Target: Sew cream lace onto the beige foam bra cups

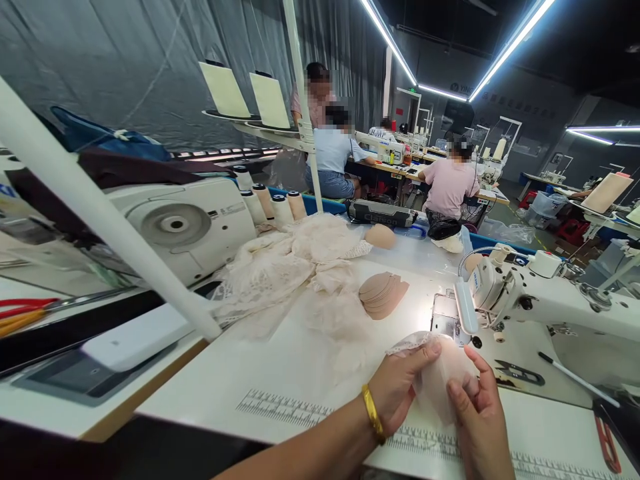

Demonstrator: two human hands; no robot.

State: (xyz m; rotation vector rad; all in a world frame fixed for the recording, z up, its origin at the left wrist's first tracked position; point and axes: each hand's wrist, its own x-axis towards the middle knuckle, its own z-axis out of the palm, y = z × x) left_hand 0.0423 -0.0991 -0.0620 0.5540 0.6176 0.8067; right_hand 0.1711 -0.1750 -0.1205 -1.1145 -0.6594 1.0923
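Observation:
Both hands hold one sheer, pale lace fabric piece (443, 377) in front of the sewing machine (520, 287). My left hand (400, 383), with a gold bracelet at the wrist, pinches its left side near the lace edging. On the right side, the thumb and fingers of my right hand (477, 400) close on the cloth. The fabric's upper edge lies just below the lit needle area, and I cannot tell whether it touches the needle plate. A stack of beige cup-shaped pieces (384, 295) rests beyond my left hand.
A heap of cream lace (285, 260) spreads over the left of the table. Thread snips (520, 372) and a white pen-like stick (579, 379) lie right of my hands. A printed ruler (285, 408) runs along the front. Thread cones (270, 203) stand behind; co-workers sit farther back.

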